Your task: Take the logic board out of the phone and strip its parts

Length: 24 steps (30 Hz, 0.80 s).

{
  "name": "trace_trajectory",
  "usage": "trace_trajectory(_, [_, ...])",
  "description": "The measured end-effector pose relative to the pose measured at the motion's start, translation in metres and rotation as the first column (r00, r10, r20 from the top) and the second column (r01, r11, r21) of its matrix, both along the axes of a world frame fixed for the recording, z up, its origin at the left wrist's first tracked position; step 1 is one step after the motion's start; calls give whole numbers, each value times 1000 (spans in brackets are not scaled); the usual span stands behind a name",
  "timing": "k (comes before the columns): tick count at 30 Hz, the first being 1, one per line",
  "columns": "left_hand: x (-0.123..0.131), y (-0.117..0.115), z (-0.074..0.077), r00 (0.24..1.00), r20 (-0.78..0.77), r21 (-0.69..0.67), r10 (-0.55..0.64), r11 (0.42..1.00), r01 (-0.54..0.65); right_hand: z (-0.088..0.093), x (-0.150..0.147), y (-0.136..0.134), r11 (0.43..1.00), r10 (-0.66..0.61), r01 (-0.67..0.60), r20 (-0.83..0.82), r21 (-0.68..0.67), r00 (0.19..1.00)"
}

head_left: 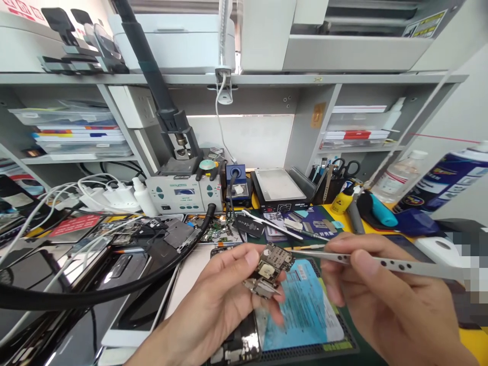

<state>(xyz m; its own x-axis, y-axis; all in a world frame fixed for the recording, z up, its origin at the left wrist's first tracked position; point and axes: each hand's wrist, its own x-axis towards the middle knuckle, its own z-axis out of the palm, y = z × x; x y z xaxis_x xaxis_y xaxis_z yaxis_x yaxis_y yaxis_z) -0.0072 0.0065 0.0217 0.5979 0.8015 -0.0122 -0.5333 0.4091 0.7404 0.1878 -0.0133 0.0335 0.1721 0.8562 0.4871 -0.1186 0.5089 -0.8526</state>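
Note:
Pinched between the thumb and fingers of my left hand point(229, 284) is a small phone circuit board point(272, 264), tilted toward me, with metal shields and a pale square on it. My right hand point(385, 290) grips a pair of silver metal tweezers point(400, 267) with holes along the arms. The tweezer tips reach the board's upper right edge; I cannot tell whether they touch it. Below the board lies a blue printed packet point(305, 305) on a dark mat. An opened phone body point(240, 343) lies partly hidden under my left forearm and hand.
A thick black hose point(114, 300) curves across phones at the left from the grey soldering station point(183, 193). A flat heating plate point(280, 185) stands at the back. Right of it are a tool holder point(330, 188), a yellow bottle point(342, 200) and a spray can point(444, 175).

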Motion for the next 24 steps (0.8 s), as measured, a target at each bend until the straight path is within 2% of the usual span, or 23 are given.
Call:
trace_trajectory(11, [0, 1, -2, 1000, 18, 4, 6, 1000, -6, 3, 6, 8, 997, 74, -74, -16, 15, 997])
trace_trajectory(17, [-3, 5, 0, 981, -41, 6, 189, 982, -189, 0, 4, 16, 1000, 25, -25, 32, -11, 999])
trace_trajectory(21, [-2, 6, 1, 960, -57, -2, 276, 961, -276, -2, 1, 17, 999, 33, -33, 169, 0, 985])
trace_trajectory(24, [-1, 4, -2, 940, -74, 59, 334, 942, -330, -4, -2, 15, 999, 42, -47, 283, 12, 958])
